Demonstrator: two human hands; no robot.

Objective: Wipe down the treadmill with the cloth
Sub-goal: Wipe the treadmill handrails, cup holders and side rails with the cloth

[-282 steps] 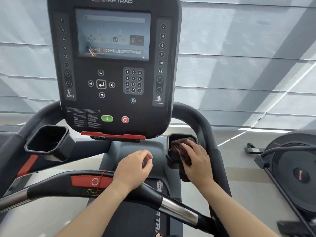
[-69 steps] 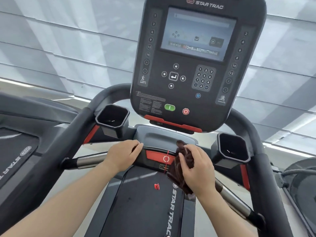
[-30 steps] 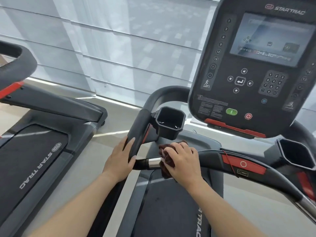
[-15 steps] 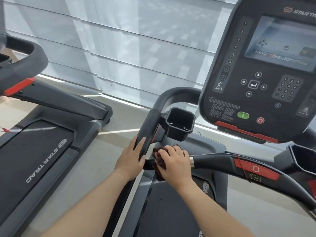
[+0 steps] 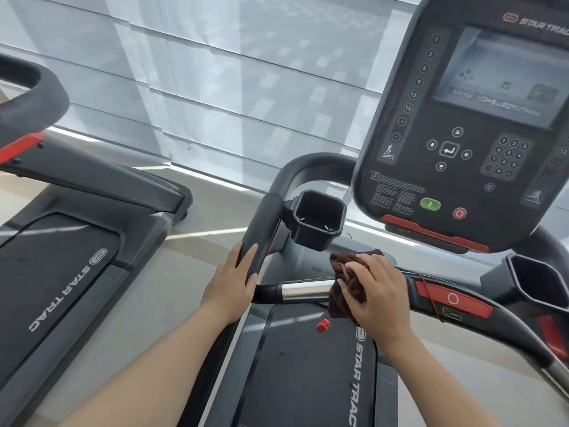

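Pale grey blinds (image 5: pixel 246 87) cover the window ahead, and a strip of light floor runs between the treadmill (image 5: pixel 308 365) I stand on and a second treadmill (image 5: pixel 61 257) off to my left. The console (image 5: pixel 462 134) rises at upper right, its screen lit, with a green button and a red one low on the panel. An empty black cup holder (image 5: pixel 318 221) sits just left of the console, and another (image 5: pixel 535 280) shows at the right edge.

My left hand (image 5: pixel 231 282) rests on the dark side rail (image 5: pixel 261 229), fingers laid flat against it and thumb on the near side, loosely wrapped rather than clenched. My right hand (image 5: pixel 374 291) is closed over the dark brown cloth (image 5: pixel 345 278), pressing it onto the cross handlebar where the shiny metal sleeve (image 5: pixel 303 290) meets the black grip. The cloth bunches above my fingers and hangs below the bar. I think my thumb is tucked under the bar, though the cloth hides it.

A red safety clip (image 5: pixel 322 326) lies on the belt below, and a thin red cord runs to the red stop panel (image 5: pixel 452 298).
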